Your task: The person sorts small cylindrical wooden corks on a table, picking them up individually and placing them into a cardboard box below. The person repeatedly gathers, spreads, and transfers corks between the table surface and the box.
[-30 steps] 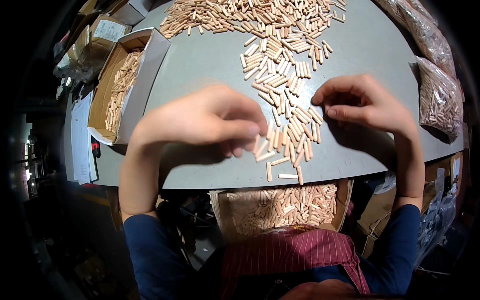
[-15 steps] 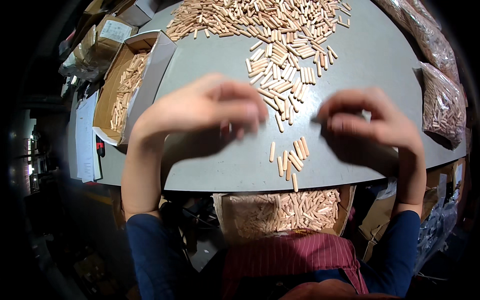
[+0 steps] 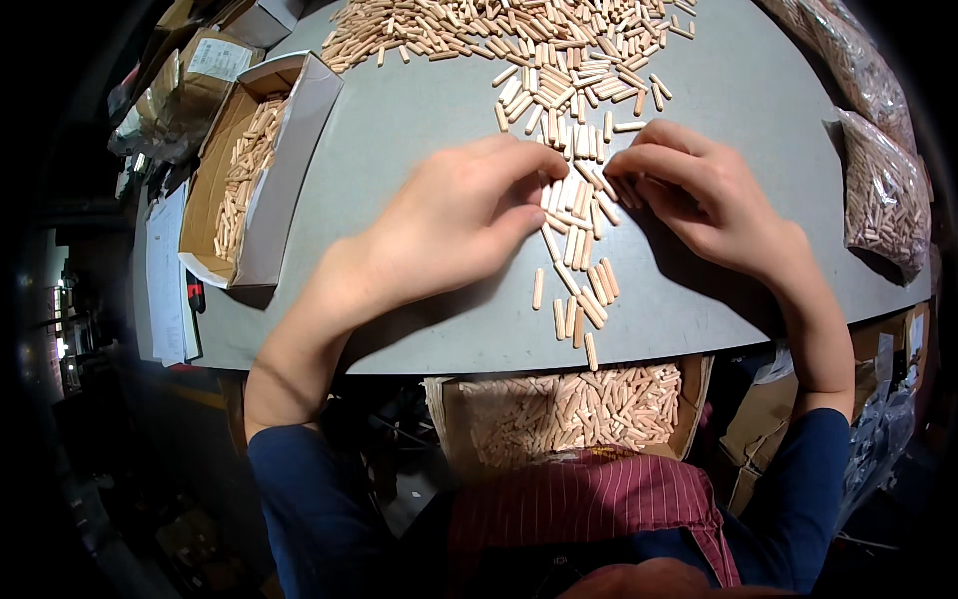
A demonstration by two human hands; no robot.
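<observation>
Small pale wooden dowels (image 3: 576,245) lie in a narrow trail down the middle of the grey table. My left hand (image 3: 464,210) reaches in from the left, its thumb and curved fingers apart at the left edge of the trail, touching dowels there. From the other side my right hand (image 3: 694,190) rests with bent, slightly spread fingers against the trail's right edge; its thumb is partly hidden. Several loose dowels (image 3: 579,319) lie closer to the table's front edge. A large heap of dowels (image 3: 499,25) covers the far part of the table.
An open cardboard box (image 3: 289,150) with dowels stands at the left, beside papers (image 3: 168,285). Clear plastic bags of dowels (image 3: 883,195) lie along the right edge. Below the front edge is another box of dowels (image 3: 599,414), in front of my striped red apron (image 3: 609,494).
Both hands have moved inward to the dowel trail, the right slightly farther away too. More dowels now lie between the trail and the loose ones near the front, joining them.
</observation>
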